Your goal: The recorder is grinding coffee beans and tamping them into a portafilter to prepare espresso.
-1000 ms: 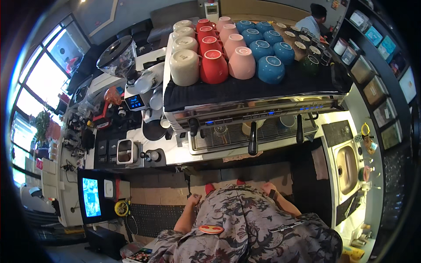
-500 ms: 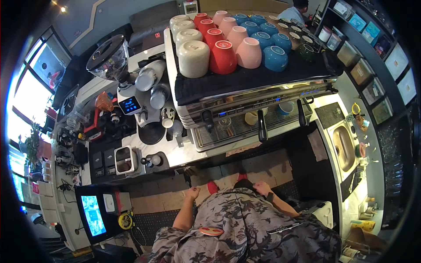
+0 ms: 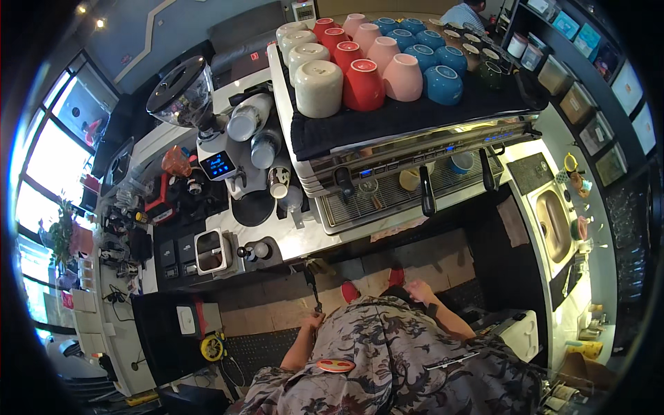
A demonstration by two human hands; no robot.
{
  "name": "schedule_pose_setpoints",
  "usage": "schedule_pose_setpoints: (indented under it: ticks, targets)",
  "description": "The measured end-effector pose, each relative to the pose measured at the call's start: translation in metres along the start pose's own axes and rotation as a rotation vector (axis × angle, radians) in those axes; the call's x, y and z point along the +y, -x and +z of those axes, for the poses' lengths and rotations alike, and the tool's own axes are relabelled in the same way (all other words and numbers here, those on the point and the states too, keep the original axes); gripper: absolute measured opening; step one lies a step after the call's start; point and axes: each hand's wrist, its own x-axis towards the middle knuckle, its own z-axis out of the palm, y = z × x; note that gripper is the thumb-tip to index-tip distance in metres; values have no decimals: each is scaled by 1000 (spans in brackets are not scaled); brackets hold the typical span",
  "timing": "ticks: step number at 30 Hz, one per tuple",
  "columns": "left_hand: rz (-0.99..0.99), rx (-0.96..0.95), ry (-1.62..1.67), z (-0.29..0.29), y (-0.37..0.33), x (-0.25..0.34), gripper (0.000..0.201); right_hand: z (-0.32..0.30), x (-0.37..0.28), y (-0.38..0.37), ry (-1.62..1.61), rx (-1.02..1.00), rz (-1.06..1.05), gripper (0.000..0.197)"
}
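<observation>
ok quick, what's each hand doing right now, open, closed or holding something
Left hand: beside the waist, too small to tell open or closed.
Right hand: fingers loosely bent, nothing seen held; open or closed can't be told.

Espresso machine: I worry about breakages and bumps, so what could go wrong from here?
The front white cup stands upside down near the espresso machine's left edge; a bump might knock it off.
The middle black handle juts toward the person; a raised right hand could catch on it.
</observation>
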Motion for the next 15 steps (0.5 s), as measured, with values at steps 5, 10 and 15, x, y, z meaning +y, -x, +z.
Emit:
schedule_pose_setpoints:
  ticks: [5, 10, 15]
  targets:
    - [1, -162, 204, -41, 17, 34, 50, 24, 8, -9, 64, 119, -173, 34]
    - [8, 70, 243, -27, -32, 14, 55, 32, 29, -27, 340, 203, -463, 33]
    - [139, 113, 312, -8, -60, 18, 56, 18, 37, -23, 397, 211, -306, 32]
